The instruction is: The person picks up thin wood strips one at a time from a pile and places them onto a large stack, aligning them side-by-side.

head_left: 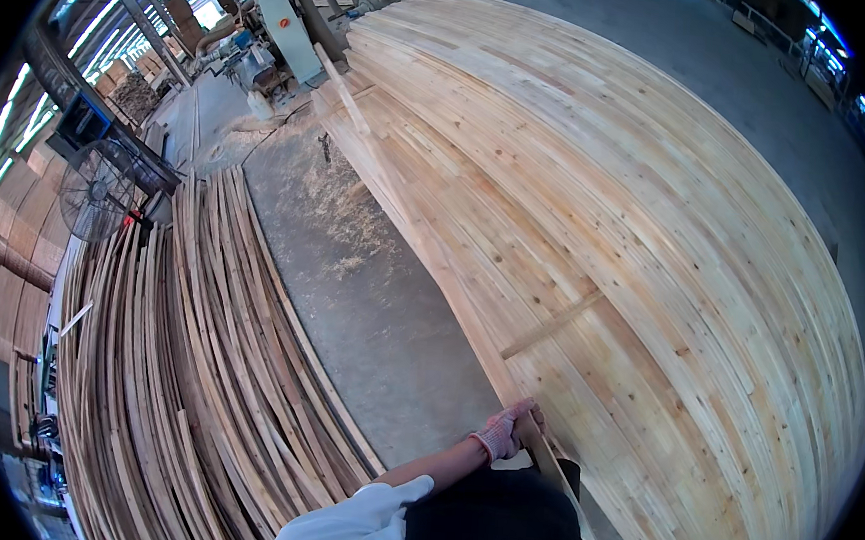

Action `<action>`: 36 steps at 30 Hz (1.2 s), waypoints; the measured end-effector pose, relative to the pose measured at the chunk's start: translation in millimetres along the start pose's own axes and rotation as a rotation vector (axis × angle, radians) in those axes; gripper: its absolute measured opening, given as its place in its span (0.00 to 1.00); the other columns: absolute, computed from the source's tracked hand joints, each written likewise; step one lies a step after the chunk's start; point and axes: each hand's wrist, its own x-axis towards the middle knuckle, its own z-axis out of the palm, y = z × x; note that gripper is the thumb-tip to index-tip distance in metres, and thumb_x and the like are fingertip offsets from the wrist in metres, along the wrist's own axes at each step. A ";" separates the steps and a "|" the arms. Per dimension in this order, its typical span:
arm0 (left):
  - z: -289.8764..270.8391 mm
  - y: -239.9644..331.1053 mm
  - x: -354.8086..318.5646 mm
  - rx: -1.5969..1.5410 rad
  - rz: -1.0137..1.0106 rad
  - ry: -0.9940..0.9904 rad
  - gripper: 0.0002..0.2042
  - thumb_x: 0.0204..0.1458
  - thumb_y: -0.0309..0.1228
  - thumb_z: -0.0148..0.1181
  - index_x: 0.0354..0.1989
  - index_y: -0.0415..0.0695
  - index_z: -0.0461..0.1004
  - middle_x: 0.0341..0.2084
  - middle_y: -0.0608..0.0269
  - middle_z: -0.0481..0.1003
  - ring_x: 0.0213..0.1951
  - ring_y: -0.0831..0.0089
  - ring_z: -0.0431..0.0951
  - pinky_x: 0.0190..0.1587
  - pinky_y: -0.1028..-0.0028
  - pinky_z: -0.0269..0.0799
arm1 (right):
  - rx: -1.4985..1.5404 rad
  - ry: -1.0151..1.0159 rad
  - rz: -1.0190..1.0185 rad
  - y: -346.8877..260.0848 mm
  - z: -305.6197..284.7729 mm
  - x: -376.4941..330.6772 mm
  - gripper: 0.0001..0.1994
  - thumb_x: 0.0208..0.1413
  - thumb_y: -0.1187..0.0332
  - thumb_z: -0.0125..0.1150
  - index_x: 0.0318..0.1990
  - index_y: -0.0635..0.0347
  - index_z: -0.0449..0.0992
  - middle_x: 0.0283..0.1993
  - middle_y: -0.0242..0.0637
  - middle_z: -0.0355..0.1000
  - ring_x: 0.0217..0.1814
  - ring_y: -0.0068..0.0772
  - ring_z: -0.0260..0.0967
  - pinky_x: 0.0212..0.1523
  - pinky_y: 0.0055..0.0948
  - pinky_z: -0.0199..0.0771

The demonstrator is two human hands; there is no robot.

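At the far left stands a dark round fan with a wire cage (100, 192). Beside it lies a broad pile of long, narrow brown wooden strips (211, 355), many bowed in this view and uneven at the ends. Farther off, a tall pale-grey machine cabinet (289, 31) with a red and yellow switch rises over the grey concrete floor (386, 367), where loose tan sawdust (346, 219) is scattered.

Near the lower middle, the person's left hand (509, 431), in a pinkish knitted glove, is closed around a narrow pale wooden strip (551, 462). This strip slants from the hand toward the lower edge, beside the left border of a wide spread of pale, knotty wooden boards (652, 285). The right hand does not show, so its hold cannot be told. A short darker wooden piece (554, 324) lies across the spread.

With only one grip visible, the held strip could twist or swing if its other end is unsupported, knocking the border boards out of line. Fingers could be pinched between strip and border, rough edges might splinter, and sawdust underfoot could cause a slip.
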 end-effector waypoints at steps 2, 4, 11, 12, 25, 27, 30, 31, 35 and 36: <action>-8.7 7.4 -20.8 -0.032 -0.041 -0.025 0.10 0.54 0.37 0.57 0.34 0.43 0.72 0.28 0.59 0.74 0.36 0.57 0.76 0.45 0.58 0.74 | 0.036 0.051 0.020 -17.5 7.0 -12.6 0.16 0.52 0.56 0.50 0.44 0.50 0.75 0.39 0.44 0.77 0.41 0.47 0.75 0.41 0.48 0.73; -14.8 10.5 -39.5 -0.037 -0.028 -0.016 0.09 0.54 0.36 0.57 0.35 0.43 0.71 0.29 0.58 0.74 0.36 0.57 0.76 0.45 0.57 0.73 | 0.075 0.105 0.020 -28.7 16.2 -19.3 0.16 0.52 0.56 0.50 0.44 0.49 0.75 0.39 0.43 0.77 0.41 0.47 0.75 0.41 0.48 0.73; -48.9 52.4 -51.9 0.044 0.194 -0.375 0.12 0.56 0.37 0.54 0.37 0.41 0.71 0.32 0.55 0.73 0.37 0.59 0.75 0.48 0.58 0.71 | 0.133 0.103 -0.050 -92.6 -25.8 -15.7 0.21 0.53 0.47 0.48 0.36 0.55 0.77 0.39 0.46 0.76 0.42 0.52 0.74 0.43 0.47 0.73; -50.4 67.4 -45.2 -0.024 0.226 -0.216 0.13 0.57 0.38 0.53 0.38 0.40 0.71 0.33 0.55 0.74 0.37 0.59 0.75 0.49 0.58 0.71 | 0.115 -0.017 -0.054 -105.7 -44.4 -5.7 0.22 0.42 0.47 0.60 0.41 0.52 0.76 0.40 0.42 0.76 0.44 0.48 0.73 0.45 0.42 0.72; -13.1 -82.3 -102.1 0.368 -0.235 -0.116 0.18 0.54 0.39 0.57 0.51 0.45 0.72 0.47 0.58 0.74 0.46 0.63 0.75 0.53 0.63 0.70 | 0.833 0.141 -0.818 -262.2 -134.2 15.6 0.31 0.43 0.53 0.68 0.55 0.54 0.68 0.47 0.41 0.73 0.43 0.39 0.74 0.44 0.35 0.73; 5.9 -71.4 -121.4 0.465 -0.187 -0.001 0.18 0.54 0.38 0.58 0.51 0.43 0.71 0.47 0.57 0.74 0.46 0.63 0.75 0.52 0.63 0.71 | 0.890 0.088 -0.696 -219.4 -141.2 4.3 0.28 0.44 0.51 0.67 0.52 0.53 0.70 0.46 0.42 0.75 0.43 0.42 0.74 0.43 0.37 0.73; -40.9 -42.7 -103.4 0.437 -0.011 -0.077 0.18 0.55 0.36 0.56 0.50 0.38 0.71 0.45 0.54 0.74 0.45 0.61 0.77 0.51 0.61 0.73 | 0.609 0.122 -0.519 -112.1 -115.1 17.1 0.17 0.52 0.51 0.58 0.39 0.55 0.79 0.30 0.43 0.76 0.33 0.38 0.75 0.36 0.36 0.73; -29.7 -21.5 -108.0 0.498 0.032 -0.052 0.15 0.56 0.35 0.55 0.48 0.38 0.71 0.42 0.54 0.75 0.44 0.62 0.77 0.50 0.62 0.74 | 0.545 0.197 -0.390 -55.7 -70.4 21.4 0.19 0.52 0.48 0.55 0.32 0.54 0.79 0.25 0.44 0.74 0.31 0.40 0.74 0.34 0.37 0.71; 4.2 85.0 -132.3 0.526 0.332 0.121 0.14 0.54 0.33 0.57 0.43 0.36 0.71 0.38 0.54 0.77 0.38 0.62 0.80 0.44 0.63 0.78 | 0.467 0.027 -0.180 56.3 -77.4 -34.8 0.28 0.52 0.42 0.54 0.41 0.61 0.77 0.36 0.44 0.76 0.39 0.46 0.72 0.45 0.41 0.71; 12.0 108.3 -132.9 0.488 0.409 0.182 0.14 0.54 0.33 0.57 0.44 0.36 0.70 0.38 0.54 0.77 0.37 0.62 0.80 0.43 0.63 0.79 | 0.592 0.023 -0.143 64.8 -83.5 -51.0 0.28 0.52 0.41 0.55 0.41 0.61 0.77 0.35 0.44 0.76 0.39 0.44 0.72 0.44 0.40 0.71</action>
